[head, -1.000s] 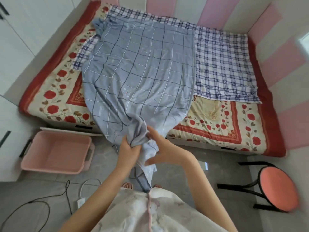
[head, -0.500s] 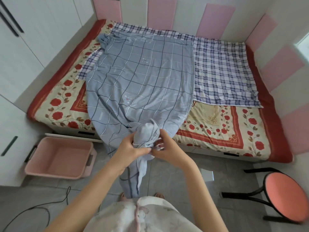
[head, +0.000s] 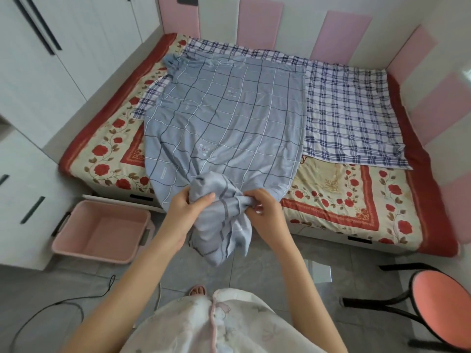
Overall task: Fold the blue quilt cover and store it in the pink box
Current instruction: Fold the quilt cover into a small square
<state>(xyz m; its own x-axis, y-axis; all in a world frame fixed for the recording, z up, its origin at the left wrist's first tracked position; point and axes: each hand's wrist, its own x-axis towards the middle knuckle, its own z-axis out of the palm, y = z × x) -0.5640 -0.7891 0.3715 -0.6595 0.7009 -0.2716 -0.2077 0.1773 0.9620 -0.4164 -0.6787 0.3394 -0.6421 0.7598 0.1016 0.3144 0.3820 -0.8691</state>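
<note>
The blue quilt cover, grey-blue with a dark and white grid, lies spread lengthwise over the bed, and its near end is bunched and hangs over the bed's front edge. My left hand grips the bunched end from the left. On the right side of the bunch, my right hand pinches a gathered fold. The pink box stands open and empty on the floor at the left, against the bed's front.
A checked blue-and-white sheet lies on the floral red bedspread. White cabinets line the left side. A round orange stool stands at the right. A black cable runs across the grey floor.
Both hands have gathered more of the cover's near end and drawn apart, so the hanging part is shorter and wider. The view has tilted up toward the bed.
</note>
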